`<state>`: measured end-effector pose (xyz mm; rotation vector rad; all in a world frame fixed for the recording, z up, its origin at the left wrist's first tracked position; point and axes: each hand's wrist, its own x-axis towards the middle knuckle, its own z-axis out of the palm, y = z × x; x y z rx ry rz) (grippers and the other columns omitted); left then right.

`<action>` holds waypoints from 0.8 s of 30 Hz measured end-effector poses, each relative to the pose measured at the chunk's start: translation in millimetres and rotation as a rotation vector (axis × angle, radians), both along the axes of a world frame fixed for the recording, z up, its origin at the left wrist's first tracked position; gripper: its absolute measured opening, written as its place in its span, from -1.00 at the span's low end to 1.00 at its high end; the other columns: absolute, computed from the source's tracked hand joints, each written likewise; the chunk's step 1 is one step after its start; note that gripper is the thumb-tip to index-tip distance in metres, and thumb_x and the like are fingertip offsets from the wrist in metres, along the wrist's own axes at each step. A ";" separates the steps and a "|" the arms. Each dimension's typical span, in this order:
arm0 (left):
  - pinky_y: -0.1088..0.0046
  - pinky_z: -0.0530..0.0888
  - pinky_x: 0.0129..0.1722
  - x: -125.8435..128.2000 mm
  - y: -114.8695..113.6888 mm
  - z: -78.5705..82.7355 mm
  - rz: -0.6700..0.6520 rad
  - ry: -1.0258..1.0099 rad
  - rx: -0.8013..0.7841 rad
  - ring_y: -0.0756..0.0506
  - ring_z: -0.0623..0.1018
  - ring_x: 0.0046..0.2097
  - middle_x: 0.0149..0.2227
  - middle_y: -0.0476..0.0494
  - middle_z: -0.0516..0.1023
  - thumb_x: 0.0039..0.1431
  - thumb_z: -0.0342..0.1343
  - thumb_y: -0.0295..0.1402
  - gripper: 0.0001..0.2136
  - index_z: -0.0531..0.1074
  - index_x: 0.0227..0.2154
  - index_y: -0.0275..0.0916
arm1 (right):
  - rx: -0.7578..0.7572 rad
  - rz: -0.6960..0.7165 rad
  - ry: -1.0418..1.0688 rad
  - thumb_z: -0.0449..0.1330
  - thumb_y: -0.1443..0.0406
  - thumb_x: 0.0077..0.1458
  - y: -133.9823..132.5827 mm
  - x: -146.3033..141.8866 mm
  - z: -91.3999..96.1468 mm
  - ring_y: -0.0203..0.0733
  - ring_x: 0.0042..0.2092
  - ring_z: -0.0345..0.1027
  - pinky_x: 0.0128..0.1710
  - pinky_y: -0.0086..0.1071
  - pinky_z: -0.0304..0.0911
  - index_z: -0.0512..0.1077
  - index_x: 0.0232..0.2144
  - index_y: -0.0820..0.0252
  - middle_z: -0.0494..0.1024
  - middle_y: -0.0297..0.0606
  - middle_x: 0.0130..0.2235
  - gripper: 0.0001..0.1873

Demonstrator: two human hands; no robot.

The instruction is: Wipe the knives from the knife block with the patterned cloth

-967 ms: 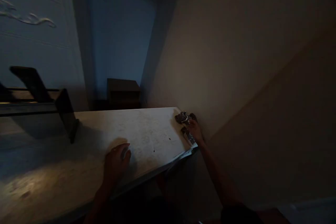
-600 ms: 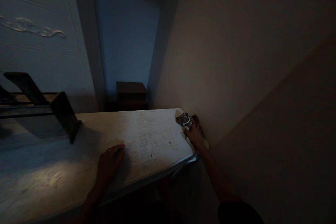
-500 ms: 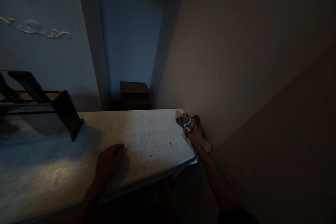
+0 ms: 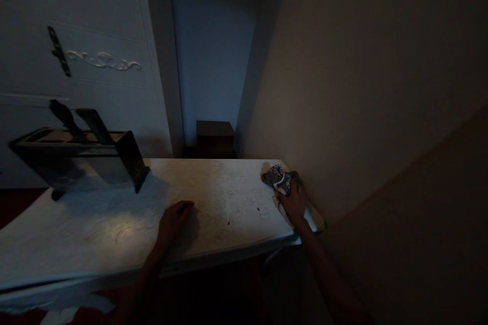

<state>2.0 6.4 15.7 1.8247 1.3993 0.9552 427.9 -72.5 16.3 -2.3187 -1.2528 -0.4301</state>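
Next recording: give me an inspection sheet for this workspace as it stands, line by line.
Surface: pale table, dimly lit, with a few dark specks near its right end.
Job's things: crumpled patterned cloth at the far right corner by the wall; pale sheet under the right hand, overhanging the edge.
Clutter: dark rack at the left end, with dark handles sticking up from it.
Hands: left hand flat on the table, holding nothing; right hand on the sheet, fingers touching the cloth, grip unclear.
Cables: nothing seen.
Surroundings: panelled door, small dark cabinet behind, plain wall at right.
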 end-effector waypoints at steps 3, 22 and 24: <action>0.20 0.48 -0.03 0.5 -1.1 -2.3 0.017 -0.048 -0.001 -0.24 0.60 -0.11 -0.19 -0.17 0.65 0.01 0.01 -0.08 -0.66 0.55 -0.32 -0.17 | 0.011 0.105 -0.002 0.23 0.03 0.03 11.4 -29.1 -0.4 0.14 0.03 0.25 0.02 -0.13 0.21 0.30 0.13 0.31 0.36 0.08 0.05 -0.30; 0.38 0.44 -0.08 9.1 -14.2 -4.1 0.063 -0.104 0.045 -0.11 0.60 -0.16 -0.24 -0.11 0.66 0.15 0.07 -0.38 -0.81 0.59 -0.29 -0.20 | 0.015 0.659 0.023 0.21 0.22 -0.01 69.7 -255.6 -9.4 0.09 0.08 0.20 0.09 -0.11 0.22 0.24 0.17 0.23 0.32 -0.01 0.12 -0.33; 0.38 0.43 -0.06 9.4 -16.6 -3.3 0.055 -0.086 0.047 -0.11 0.60 -0.15 -0.24 -0.09 0.66 0.15 0.07 -0.39 -0.81 0.60 -0.29 -0.19 | 0.049 0.681 0.020 0.20 0.20 0.00 70.0 -258.7 -12.8 0.08 0.09 0.21 0.10 -0.09 0.23 0.24 0.16 0.21 0.32 -0.02 0.12 -0.34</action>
